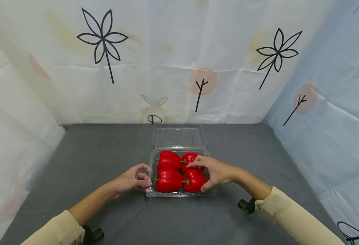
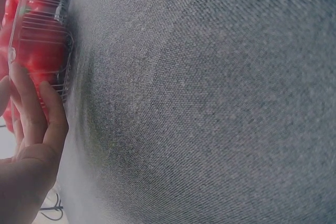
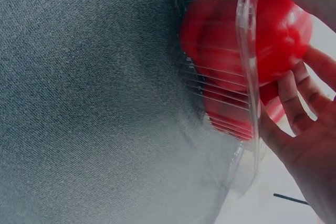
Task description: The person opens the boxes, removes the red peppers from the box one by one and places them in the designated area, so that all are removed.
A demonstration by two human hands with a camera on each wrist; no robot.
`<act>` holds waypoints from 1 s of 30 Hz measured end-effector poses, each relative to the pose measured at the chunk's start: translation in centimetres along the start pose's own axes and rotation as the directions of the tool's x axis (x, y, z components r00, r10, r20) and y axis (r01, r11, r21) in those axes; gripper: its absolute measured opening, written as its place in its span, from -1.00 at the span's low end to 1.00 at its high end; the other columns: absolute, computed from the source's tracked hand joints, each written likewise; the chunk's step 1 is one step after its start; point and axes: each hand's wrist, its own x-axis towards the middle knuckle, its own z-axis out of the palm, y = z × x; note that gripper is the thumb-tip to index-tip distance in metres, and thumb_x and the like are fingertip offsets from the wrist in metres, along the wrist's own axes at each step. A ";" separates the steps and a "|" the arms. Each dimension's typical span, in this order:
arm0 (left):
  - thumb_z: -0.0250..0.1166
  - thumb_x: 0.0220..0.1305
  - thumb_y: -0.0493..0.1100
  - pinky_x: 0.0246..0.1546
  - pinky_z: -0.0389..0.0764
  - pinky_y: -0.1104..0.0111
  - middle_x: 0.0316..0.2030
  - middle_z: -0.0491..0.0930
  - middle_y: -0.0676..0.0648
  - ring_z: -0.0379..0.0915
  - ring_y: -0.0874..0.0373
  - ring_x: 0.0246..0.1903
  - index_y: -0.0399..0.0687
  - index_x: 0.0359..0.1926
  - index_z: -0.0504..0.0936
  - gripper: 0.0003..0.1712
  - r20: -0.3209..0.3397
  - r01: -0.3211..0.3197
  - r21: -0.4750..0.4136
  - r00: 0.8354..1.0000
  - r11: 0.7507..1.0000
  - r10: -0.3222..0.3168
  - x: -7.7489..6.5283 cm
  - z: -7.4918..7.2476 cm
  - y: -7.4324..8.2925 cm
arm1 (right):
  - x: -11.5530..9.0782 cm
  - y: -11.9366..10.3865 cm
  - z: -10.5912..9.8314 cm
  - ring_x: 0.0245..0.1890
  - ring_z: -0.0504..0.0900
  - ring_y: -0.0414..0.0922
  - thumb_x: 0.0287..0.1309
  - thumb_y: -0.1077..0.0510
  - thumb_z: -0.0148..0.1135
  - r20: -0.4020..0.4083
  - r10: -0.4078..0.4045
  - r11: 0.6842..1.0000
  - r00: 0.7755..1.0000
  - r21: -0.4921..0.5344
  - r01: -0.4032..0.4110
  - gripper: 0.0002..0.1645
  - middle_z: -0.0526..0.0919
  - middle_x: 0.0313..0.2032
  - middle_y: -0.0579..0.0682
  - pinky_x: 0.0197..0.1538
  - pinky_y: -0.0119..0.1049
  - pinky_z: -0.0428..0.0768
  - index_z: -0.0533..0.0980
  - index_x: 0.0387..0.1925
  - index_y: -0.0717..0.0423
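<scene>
A clear plastic clamshell container (image 1: 153, 195) holds several red bell peppers with green stems, in two rows. My right hand (image 1: 217, 172) grips the front right bell pepper (image 1: 194, 180), thumb at its near side and fingers over its far side. In the right wrist view that bell pepper (image 3: 283, 35) rises above the container's rim between thumb and fingers. At the container's left side, my left hand (image 1: 131, 180) holds the rim with bent fingers. The left wrist view has those fingers (image 2: 31, 111) against the ribbed clear wall (image 2: 44, 45), beside the red peppers.
The container's hinged lid (image 1: 179, 136) lies open toward the back. A grey cloth (image 1: 106, 149) covers the table. White curtains with flower drawings (image 1: 173, 61) stand behind and at both sides. Each wrist carries a black device (image 1: 247, 206) near the sleeve.
</scene>
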 end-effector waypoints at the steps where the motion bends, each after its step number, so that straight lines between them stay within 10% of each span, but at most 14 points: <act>1: 0.37 0.27 -0.27 -0.14 0.68 0.21 -0.36 0.65 -0.10 0.61 0.08 -0.38 -0.28 0.13 0.26 -0.45 0.000 0.000 -0.001 1.000 1.000 0.000 0.0 0.0 0.0 | 0.0 0.0 0.0 0.14 0.36 -0.06 -0.13 0.06 0.53 0.000 0.001 1.000 1.000 -0.005 -0.001 -0.11 0.43 0.10 -0.09 0.06 -0.15 0.56 0.41 0.32 0.03; 30: 0.37 0.27 -0.28 -0.15 0.68 0.20 -0.37 0.63 -0.10 0.63 0.07 -0.40 -0.27 0.14 0.25 -0.44 0.015 -0.002 -0.028 1.000 1.000 0.003 0.0 -0.1 -0.2 | 0.9 0.1 -0.7 0.03 0.39 -0.08 -0.15 0.14 0.58 0.051 0.013 0.999 0.999 0.045 -0.016 -0.24 0.44 -0.01 -0.10 -0.03 -0.19 0.59 0.52 0.17 0.06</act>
